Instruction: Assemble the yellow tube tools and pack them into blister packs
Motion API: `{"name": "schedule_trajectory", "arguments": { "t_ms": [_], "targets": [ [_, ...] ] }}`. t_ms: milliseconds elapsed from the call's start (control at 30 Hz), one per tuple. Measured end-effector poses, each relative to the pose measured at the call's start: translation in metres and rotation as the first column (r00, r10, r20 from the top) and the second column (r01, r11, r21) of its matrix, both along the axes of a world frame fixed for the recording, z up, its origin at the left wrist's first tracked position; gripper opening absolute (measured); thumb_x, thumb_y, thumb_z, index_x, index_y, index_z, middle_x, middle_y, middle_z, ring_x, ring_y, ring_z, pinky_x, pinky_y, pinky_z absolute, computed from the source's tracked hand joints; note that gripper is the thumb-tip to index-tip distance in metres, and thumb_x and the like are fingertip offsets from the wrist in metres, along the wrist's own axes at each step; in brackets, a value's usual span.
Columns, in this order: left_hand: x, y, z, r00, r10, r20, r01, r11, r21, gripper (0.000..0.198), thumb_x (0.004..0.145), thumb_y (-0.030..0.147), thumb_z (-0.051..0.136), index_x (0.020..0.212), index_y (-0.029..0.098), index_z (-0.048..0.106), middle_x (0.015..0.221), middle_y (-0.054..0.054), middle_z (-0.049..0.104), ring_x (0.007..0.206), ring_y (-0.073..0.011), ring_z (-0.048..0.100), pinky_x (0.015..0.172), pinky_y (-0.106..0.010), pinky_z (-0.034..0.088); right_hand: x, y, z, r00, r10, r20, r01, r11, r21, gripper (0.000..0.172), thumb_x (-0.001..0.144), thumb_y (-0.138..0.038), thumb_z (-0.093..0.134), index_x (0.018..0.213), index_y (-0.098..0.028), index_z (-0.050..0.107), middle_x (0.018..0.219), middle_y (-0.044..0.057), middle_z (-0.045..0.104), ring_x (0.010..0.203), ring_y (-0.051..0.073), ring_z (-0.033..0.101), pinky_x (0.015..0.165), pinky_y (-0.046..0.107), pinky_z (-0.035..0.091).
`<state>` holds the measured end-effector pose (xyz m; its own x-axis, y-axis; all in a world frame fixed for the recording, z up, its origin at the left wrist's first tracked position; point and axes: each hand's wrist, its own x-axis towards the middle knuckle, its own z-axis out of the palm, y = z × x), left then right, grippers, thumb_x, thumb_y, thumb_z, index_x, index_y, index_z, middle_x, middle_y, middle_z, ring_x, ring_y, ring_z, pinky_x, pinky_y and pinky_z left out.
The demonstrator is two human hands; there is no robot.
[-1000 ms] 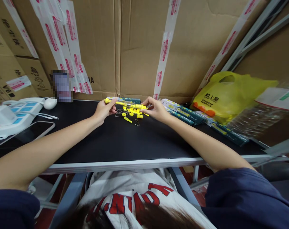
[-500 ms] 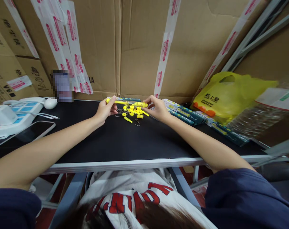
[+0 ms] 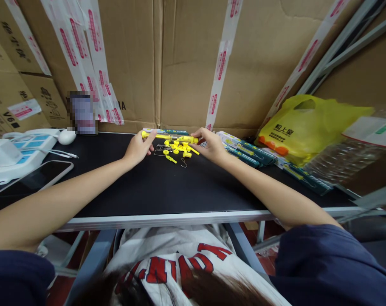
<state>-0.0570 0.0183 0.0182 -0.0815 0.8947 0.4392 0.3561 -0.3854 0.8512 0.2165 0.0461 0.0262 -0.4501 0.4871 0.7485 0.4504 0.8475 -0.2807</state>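
Both my hands hold a long yellow rod-like tool (image 3: 172, 137) level above the black table (image 3: 154, 187). My left hand (image 3: 138, 148) pinches its left end, and my right hand (image 3: 211, 146) grips its right end. Just below the tool lies a small heap of yellow plastic parts (image 3: 176, 151) with thin wire clips (image 3: 183, 163) among them. Right behind the tool lies a flat teal package (image 3: 167, 132).
Several teal-and-yellow packaged tools (image 3: 250, 154) lie to the right, beside a yellow plastic bag (image 3: 304, 127) and a clear plastic bag (image 3: 348, 157). At left are a white power strip (image 3: 23, 153), a phone (image 3: 40, 176) and a white mouse (image 3: 67, 137). Cardboard boxes (image 3: 186, 63) wall the back.
The yellow tool has been raised slightly and shifted a little right; my left fingers have regripped its end. Otherwise nothing has moved.
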Motion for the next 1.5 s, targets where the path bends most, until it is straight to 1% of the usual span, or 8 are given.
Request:
{"name": "schedule_trajectory", "arguments": {
  "t_ms": [67,200,367,767,1000,1333,1433,1500],
  "targets": [
    [0.0,0.0,-0.003,1.0,-0.011,-0.016,0.011,1.0,-0.009,0.044,0.085,0.062,0.058,0.076,0.019,0.054,0.054,-0.001,0.06,0.039,-0.009,0.054,0.04,-0.02,0.043,0.0,-0.002,0.003,1.0,-0.008,-0.03,0.008,1.0,0.004,0.029,0.084,-0.048,0.066,0.095,-0.022,0.055,0.093,0.005,0.063,0.077,0.017,0.06,0.069,0.036,0.057],
    [0.005,-0.004,-0.001,0.99,-0.061,0.123,0.074,0.992,-0.105,0.042,0.086,0.06,0.058,0.078,0.019,0.053,0.053,0.0,0.06,0.04,-0.0096,0.056,0.043,-0.02,0.046,0.002,-0.006,0.009,1.0,0.003,-0.019,-0.001,0.998,0.063,0.028,0.086,-0.047,0.067,0.095,-0.023,0.057,0.098,0.005,0.061,0.081,0.017,0.06,0.071,0.035,0.057],
    [0.009,-0.007,0.006,0.973,-0.08,0.217,0.109,0.986,-0.124,0.034,0.09,0.052,0.059,0.086,0.019,0.051,0.051,0.004,0.058,0.04,-0.0084,0.054,0.045,-0.019,0.049,0.003,-0.007,0.013,1.0,0.019,0.023,-0.022,0.991,0.129,0.026,0.085,-0.046,0.069,0.09,-0.022,0.059,0.099,0.006,0.057,0.085,0.017,0.057,0.071,0.034,0.054],
    [0.01,-0.008,0.008,0.963,-0.113,0.244,0.153,0.976,-0.152,0.027,0.095,0.044,0.054,0.092,0.018,0.05,0.053,0.005,0.058,0.041,-0.0071,0.054,0.047,-0.017,0.05,-0.001,-0.003,0.002,1.0,0.018,-0.02,-0.018,0.999,-0.026,0.035,0.085,-0.049,0.067,0.097,-0.021,0.05,0.073,-0.002,0.056,0.058,0.01,0.047,0.055,0.026,0.042],
    [0.01,-0.008,0.007,0.962,-0.116,0.247,0.157,0.975,-0.155,0.028,0.094,0.045,0.055,0.092,0.017,0.05,0.054,0.005,0.058,0.042,-0.0068,0.054,0.048,-0.018,0.051,0.001,-0.005,0.013,0.999,0.045,-0.02,-0.041,0.984,0.172,0.029,0.083,-0.046,0.072,0.088,-0.021,0.057,0.093,0.005,0.054,0.078,0.015,0.053,0.067,0.032,0.05],
    [0.01,-0.008,0.004,0.969,-0.117,0.218,0.161,0.967,-0.198,0.034,0.092,0.052,0.055,0.088,0.019,0.047,0.055,0.005,0.058,0.042,-0.0071,0.055,0.048,-0.018,0.051,-0.001,0.001,0.002,0.994,0.074,-0.081,-0.078,0.996,-0.044,0.035,0.085,-0.048,0.067,0.099,-0.021,0.05,0.069,-0.005,0.051,0.058,0.009,0.044,0.056,0.026,0.04],
    [0.01,-0.007,0.004,0.966,-0.125,0.225,0.168,0.968,-0.186,0.032,0.093,0.049,0.055,0.088,0.018,0.047,0.055,0.005,0.058,0.042,-0.0071,0.055,0.047,-0.018,0.051,0.0,-0.002,0.006,0.996,0.062,-0.064,-0.063,0.998,-0.005,0.034,0.085,-0.048,0.069,0.097,-0.021,0.053,0.06,-0.008,0.042,0.052,0.008,0.036,0.052,0.025,0.034],
    [0.009,-0.007,0.004,0.965,-0.125,0.229,0.168,0.969,-0.181,0.031,0.093,0.048,0.055,0.087,0.018,0.047,0.055,0.005,0.058,0.042,-0.0068,0.055,0.047,-0.018,0.052,0.001,-0.005,0.01,0.999,0.03,-0.043,-0.026,0.996,0.083,0.033,0.082,-0.048,0.072,0.092,-0.02,0.057,0.063,-0.006,0.043,0.054,0.008,0.037,0.053,0.026,0.035]
  ]
}}
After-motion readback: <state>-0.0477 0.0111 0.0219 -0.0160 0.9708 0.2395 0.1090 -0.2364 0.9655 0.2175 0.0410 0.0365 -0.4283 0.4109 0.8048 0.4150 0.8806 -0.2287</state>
